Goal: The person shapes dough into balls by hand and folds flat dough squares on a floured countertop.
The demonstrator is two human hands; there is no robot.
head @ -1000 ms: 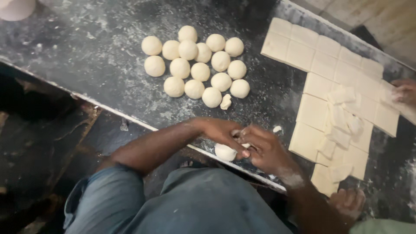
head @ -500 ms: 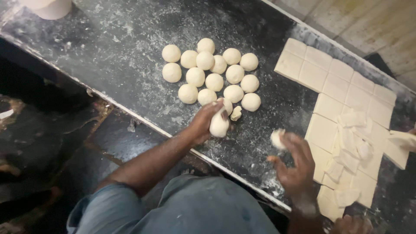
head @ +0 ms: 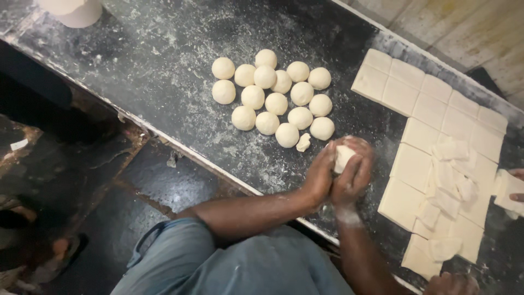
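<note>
Both hands were pressed together, palms facing, fingers curled inward. The left hand [head: 319, 175] came in from the lower left on a bare, bent forearm. The right hand [head: 355, 173] rose from below on a nearly straight forearm, its wrist dusted white, its fingers wrapped over against the left palm.

Bakery or food-preparation kitchen: flour-dusted dark stone tabletop [head: 164, 60], cluster of dough balls [head: 273, 98], rows of cut dough squares [head: 431, 114].
</note>
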